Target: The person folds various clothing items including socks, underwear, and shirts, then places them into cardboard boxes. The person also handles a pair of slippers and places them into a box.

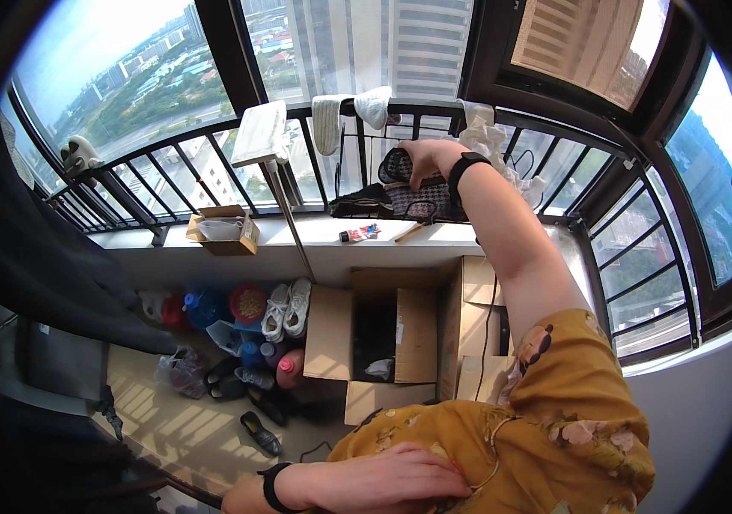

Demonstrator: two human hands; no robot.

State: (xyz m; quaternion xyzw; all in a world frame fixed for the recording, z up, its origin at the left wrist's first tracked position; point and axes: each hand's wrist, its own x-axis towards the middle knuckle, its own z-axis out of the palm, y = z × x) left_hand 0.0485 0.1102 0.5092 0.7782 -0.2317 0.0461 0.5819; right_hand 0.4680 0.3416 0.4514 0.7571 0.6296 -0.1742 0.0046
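My right hand (433, 160) reaches out to the railing and grips a black-and-grey checked slipper (395, 166) by its upper side. Below it, another piece of checked footwear (427, 200) lies in a black wire rack (342, 160), beside a dark item (363, 202) I cannot identify. My left hand (392, 475) rests against the front of a mustard floral top (571, 411), near its thin cord. Its fingertips are partly lost in the cloth, so whether they pinch it is unclear. Both wrists wear black bands.
White cloths (327, 125) and a flat mop (262, 135) hang or lean at the black railing (212, 151). On the ledge lie a tube (361, 233), a wooden-handled brush (409, 232) and a small carton (223, 231). Below are opened cardboard boxes (329, 331), bottles (202, 311) and several shoes (260, 434).
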